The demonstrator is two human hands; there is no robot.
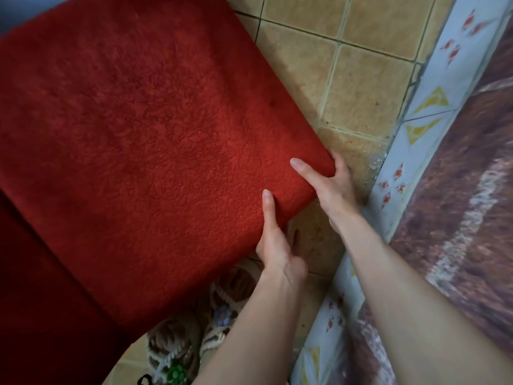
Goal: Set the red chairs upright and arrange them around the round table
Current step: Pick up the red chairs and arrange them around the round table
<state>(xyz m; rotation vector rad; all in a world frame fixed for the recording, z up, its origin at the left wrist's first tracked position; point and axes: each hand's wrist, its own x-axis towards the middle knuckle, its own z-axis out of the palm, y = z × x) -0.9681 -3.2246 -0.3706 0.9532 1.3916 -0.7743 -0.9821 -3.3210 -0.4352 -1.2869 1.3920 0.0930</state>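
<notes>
My left hand and right hand both grip one seat corner of the red chair, just beside the table. The padding looks soft and the frame is probably stiff and heavy, so I would hold under the edge.

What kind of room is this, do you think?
Likely a home dining area: the red chair with its padded seat, a patterned tablecloth beside it, tan floor tiles and house slippers.

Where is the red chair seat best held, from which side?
Grip the red seat at its edge by the near corner, from the person's side: thumb on top, fingers underneath, as left hand and right hand do. The flat top offers no hold.
</notes>
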